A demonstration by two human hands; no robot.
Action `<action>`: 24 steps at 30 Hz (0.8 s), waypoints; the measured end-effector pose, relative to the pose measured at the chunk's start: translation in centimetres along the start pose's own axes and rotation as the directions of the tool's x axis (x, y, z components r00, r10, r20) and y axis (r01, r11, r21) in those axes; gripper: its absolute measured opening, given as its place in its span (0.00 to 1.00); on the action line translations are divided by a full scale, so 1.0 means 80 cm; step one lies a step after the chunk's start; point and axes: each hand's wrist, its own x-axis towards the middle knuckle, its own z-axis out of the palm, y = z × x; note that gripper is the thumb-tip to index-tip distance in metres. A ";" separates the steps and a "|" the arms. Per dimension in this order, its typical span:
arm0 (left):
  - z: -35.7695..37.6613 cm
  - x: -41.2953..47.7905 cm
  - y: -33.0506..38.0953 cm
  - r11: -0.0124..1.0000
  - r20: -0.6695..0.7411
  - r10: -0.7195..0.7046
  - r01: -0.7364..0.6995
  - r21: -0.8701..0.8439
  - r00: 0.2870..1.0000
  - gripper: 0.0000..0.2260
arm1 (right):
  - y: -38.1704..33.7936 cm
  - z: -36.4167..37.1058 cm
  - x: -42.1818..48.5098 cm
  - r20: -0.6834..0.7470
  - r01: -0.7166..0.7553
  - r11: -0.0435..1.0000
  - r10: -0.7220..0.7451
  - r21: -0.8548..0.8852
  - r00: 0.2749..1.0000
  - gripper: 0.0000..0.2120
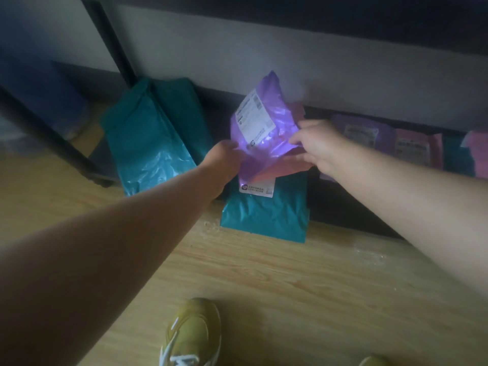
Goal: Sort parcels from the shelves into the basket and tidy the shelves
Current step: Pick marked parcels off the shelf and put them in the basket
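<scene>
gripping the purple parcel [260, 122] by its left edge with the left hand [227, 157]; pinching its right edge with the right hand [317, 146], seemingly together with a pink parcel [287, 166] lying behind it; holding both raised just above a teal parcel [266, 212] leaning towards the wall [264, 62]; risking a slip of the glossy film out of so shallow a pinch; risking losing the pink one from behind and dropping it; possibly brushing the teal parcel and toppling it forward onto the floor [264, 273]; seeing no basket here
</scene>
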 end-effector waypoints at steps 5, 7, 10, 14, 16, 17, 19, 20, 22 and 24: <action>-0.009 0.012 0.010 0.988 0.055 -0.052 0.060 -0.140 0.997 0.06 | 0.014 -0.047 -0.024 0.044 0.019 0.985 -0.027 0.169 0.999 0.15; -0.007 0.003 0.021 0.928 0.163 -0.060 0.115 -0.354 0.985 0.06 | 0.020 -0.064 -0.035 0.099 -0.026 0.961 -0.001 0.274 0.995 0.15; -0.003 -0.010 0.034 0.893 0.381 -0.034 0.199 -0.404 0.924 0.10 | 0.034 -0.083 -0.047 0.127 -0.070 0.946 0.031 0.317 0.991 0.15; 0.012 -0.019 0.037 0.866 0.437 -0.026 0.239 -0.439 0.899 0.07 | 0.053 -0.099 -0.071 0.107 -0.058 0.959 0.029 0.278 0.994 0.14; 0.021 -0.025 0.035 0.860 0.425 -0.018 0.231 -0.456 0.905 0.07 | 0.061 -0.102 -0.083 0.065 -0.046 0.977 0.033 0.209 0.997 0.14; 0.024 -0.030 0.035 0.862 0.426 -0.012 0.226 -0.453 0.904 0.06 | 0.062 -0.103 -0.091 0.045 -0.036 0.984 0.029 0.174 0.999 0.14; 0.028 -0.037 0.033 0.878 0.427 0.012 0.195 -0.437 0.904 0.05 | 0.063 -0.105 -0.102 0.033 -0.016 0.992 0.012 0.122 0.999 0.13; 0.029 -0.040 0.032 0.884 0.429 0.026 0.180 -0.432 0.903 0.05 | 0.064 -0.106 -0.108 0.041 -0.013 0.994 0.009 0.111 0.999 0.11; 0.030 -0.047 0.029 0.898 0.445 0.058 0.149 -0.415 0.894 0.05 | 0.061 -0.109 -0.120 0.081 -0.027 0.993 0.018 0.118 0.997 0.09; 0.030 -0.056 0.025 0.910 0.470 0.072 0.135 -0.392 0.880 0.08 | 0.060 -0.110 -0.127 0.090 -0.031 0.986 0.017 0.165 0.996 0.12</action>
